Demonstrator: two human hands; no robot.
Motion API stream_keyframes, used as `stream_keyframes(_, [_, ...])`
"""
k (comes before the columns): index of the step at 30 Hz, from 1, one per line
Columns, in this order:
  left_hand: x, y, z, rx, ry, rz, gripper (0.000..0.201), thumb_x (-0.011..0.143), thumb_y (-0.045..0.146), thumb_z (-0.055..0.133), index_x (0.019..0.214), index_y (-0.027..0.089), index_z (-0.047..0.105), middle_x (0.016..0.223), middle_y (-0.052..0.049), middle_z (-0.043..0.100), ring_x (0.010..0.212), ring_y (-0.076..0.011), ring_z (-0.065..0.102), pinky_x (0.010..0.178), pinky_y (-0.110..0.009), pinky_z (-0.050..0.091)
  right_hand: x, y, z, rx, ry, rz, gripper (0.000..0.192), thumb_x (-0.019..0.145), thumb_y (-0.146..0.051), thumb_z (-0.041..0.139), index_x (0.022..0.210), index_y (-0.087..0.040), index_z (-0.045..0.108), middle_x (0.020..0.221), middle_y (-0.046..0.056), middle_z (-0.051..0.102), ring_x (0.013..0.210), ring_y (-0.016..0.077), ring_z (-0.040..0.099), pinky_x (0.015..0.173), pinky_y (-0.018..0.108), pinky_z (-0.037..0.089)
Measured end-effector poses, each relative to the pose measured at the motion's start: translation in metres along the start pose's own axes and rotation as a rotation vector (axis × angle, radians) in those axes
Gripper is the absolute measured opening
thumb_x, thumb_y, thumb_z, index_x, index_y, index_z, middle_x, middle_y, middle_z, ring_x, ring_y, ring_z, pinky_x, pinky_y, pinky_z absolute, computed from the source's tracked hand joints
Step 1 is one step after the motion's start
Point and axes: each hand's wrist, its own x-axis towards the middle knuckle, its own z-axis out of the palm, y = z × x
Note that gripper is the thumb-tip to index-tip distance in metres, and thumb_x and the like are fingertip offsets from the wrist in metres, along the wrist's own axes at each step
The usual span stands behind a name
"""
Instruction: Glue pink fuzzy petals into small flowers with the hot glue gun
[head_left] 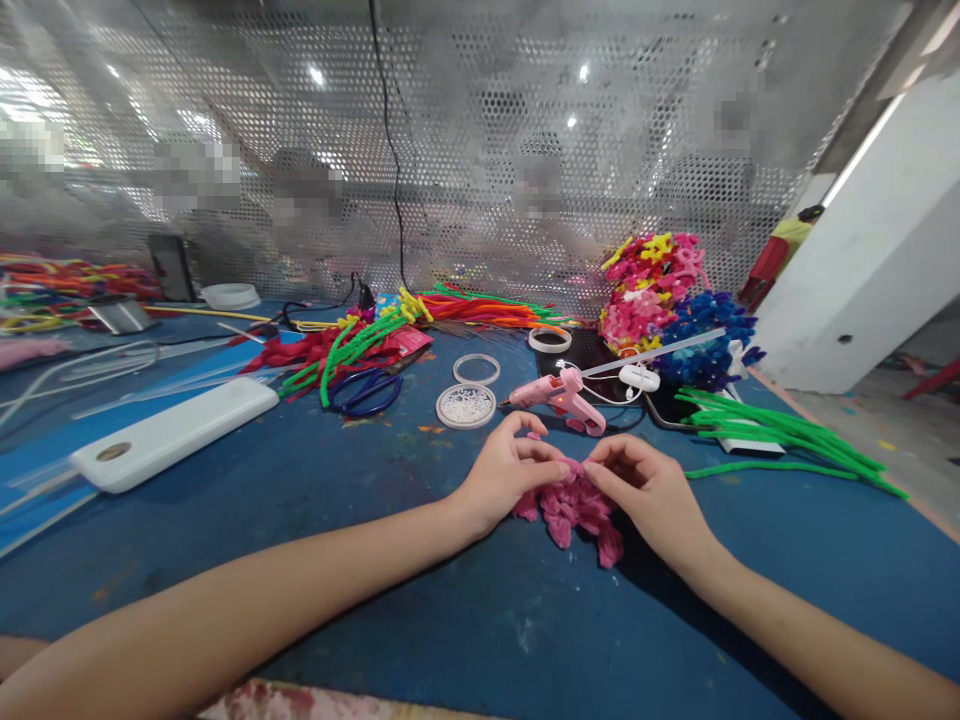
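A pink fuzzy pipe-cleaner flower (574, 510) lies on the blue table (420, 590) between my hands. My left hand (506, 472) pinches its upper left edge with thumb and fingers. From the right, my right hand (649, 485) grips the flower, fingertips meeting the left hand's at the top of the flower. Just behind my hands lies a pink glue gun (562, 392) with a white cord.
A round lid of small white beads (466, 406) and a clear ring (476, 369) sit behind. Blue scissors (366, 392), green and red pipe cleaners (345, 350), a white power bank (176, 432), green stems (780, 432) and a pile of finished colourful flowers (667, 300) surround them.
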Motion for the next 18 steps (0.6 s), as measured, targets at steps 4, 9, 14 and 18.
stream_keyframes(4, [0.0, 0.0003, -0.0007, 0.007, -0.009, -0.007, 0.048, 0.059, 0.016, 0.08, 0.087, 0.018, 0.041, 0.064, 0.003, 0.065, 0.056, -0.0081, 0.058, 0.06, -0.022, 0.045, -0.0001, -0.0008, -0.0002, 0.003, -0.01, 0.0, 0.021, 0.074, -0.038, 0.064, 0.072, -0.018, 0.056, 0.061, -0.003, 0.053, 0.054, 0.0099, 0.046, 0.051, 0.023, 0.038])
stream_keyframes(9, [-0.0004, 0.0012, -0.0002, 0.021, -0.016, -0.006, 0.047, 0.059, 0.016, 0.079, 0.087, 0.018, 0.041, 0.064, 0.003, 0.065, 0.056, -0.0083, 0.059, 0.061, -0.022, 0.046, 0.0, -0.0022, -0.0003, 0.019, -0.015, 0.017, 0.021, 0.073, -0.038, 0.064, 0.071, -0.019, 0.056, 0.06, -0.004, 0.052, 0.053, 0.0095, 0.045, 0.05, 0.022, 0.036])
stream_keyframes(14, [-0.0002, 0.0021, -0.0011, 0.014, -0.036, -0.012, 0.048, 0.058, 0.016, 0.08, 0.086, 0.018, 0.041, 0.064, 0.003, 0.066, 0.056, -0.0091, 0.06, 0.06, -0.022, 0.046, 0.0005, -0.0016, -0.0001, 0.031, -0.023, 0.023, 0.023, 0.072, -0.04, 0.064, 0.071, -0.018, 0.056, 0.06, -0.004, 0.052, 0.053, 0.0097, 0.045, 0.05, 0.023, 0.036])
stream_keyframes(18, [0.0002, 0.0022, -0.0018, 0.012, -0.05, -0.017, 0.046, 0.059, 0.016, 0.079, 0.086, 0.019, 0.041, 0.064, 0.003, 0.066, 0.056, -0.0089, 0.06, 0.061, -0.022, 0.045, 0.0003, -0.0009, -0.0002, 0.023, -0.028, 0.031, 0.023, 0.073, -0.041, 0.063, 0.072, -0.019, 0.056, 0.059, -0.004, 0.051, 0.052, 0.0101, 0.044, 0.05, 0.024, 0.036])
